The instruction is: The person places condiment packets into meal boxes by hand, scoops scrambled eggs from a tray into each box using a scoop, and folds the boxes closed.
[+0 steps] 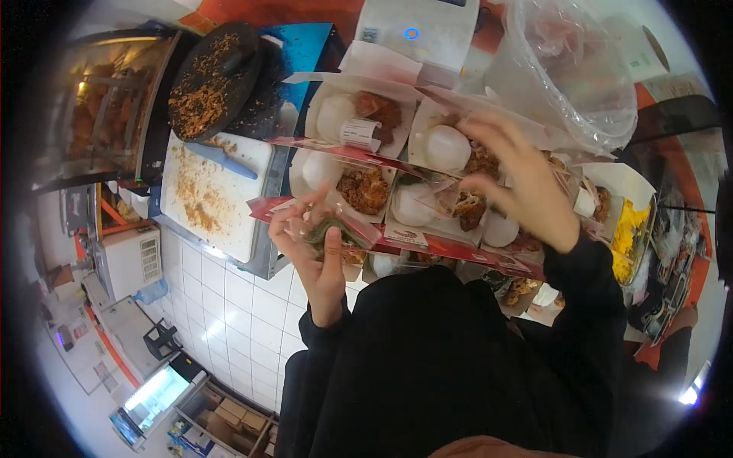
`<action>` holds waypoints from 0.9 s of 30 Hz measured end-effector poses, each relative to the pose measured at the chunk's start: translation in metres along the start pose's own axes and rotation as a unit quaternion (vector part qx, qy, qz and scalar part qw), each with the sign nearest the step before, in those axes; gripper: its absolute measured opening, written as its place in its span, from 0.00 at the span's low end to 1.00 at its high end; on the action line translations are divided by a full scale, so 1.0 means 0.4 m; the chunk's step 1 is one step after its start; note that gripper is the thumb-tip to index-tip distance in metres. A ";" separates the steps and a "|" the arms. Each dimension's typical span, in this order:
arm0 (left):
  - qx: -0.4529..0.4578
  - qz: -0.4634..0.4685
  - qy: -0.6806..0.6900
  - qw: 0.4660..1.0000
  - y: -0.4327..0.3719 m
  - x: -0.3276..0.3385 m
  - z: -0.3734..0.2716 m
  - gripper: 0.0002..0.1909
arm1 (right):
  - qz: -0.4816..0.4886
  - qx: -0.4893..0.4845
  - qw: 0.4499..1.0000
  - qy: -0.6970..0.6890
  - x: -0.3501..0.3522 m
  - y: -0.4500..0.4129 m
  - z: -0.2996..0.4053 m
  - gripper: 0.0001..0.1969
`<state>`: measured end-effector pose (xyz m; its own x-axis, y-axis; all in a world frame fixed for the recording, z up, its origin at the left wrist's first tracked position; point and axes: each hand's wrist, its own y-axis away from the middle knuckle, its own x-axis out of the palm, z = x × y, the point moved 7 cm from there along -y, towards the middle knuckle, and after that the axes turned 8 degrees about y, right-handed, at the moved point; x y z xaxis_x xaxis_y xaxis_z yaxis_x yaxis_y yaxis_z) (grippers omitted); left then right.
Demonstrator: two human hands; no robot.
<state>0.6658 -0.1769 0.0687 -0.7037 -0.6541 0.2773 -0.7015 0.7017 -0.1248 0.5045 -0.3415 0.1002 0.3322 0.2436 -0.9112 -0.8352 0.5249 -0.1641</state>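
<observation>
My left hand (pixel 315 246) holds a small clear plastic packet with green contents (pixel 329 232) over the near left of several open paper food boxes. Above the middle boxes, my right hand (pixel 524 183) is raised with its fingers spread, slightly blurred, and nothing shows in it. The boxes hold white rice mounds (pixel 447 147) and pieces of fried chicken (pixel 362 190). Clear plastic packets lie on some of them. A printed paper slip (pixel 359 133) rests in the upper left box. More boxes are partly hidden by my clothing.
At the left, a white cutting board (pixel 217 200) with crumbs bears a blue knife (pixel 222 160); behind it sits a dark stone mortar (pixel 215 83). A heated display case (pixel 109 109) stands far left. A plastic-lined tub (pixel 561 74) is at the back right, a tray of yellow food (pixel 630 240) at the right.
</observation>
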 end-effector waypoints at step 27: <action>0.028 -0.100 -0.088 0.991 0.044 -0.116 -0.056 0.12 | -0.034 -0.175 0.984 0.030 0.239 -0.237 0.013 0.07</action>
<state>0.6889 -0.1279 0.0747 -0.5561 -0.8206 0.1322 -0.8301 0.5404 -0.1374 0.6175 -0.3638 0.0307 0.3740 0.1642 -0.9128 -0.9155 0.2227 -0.3351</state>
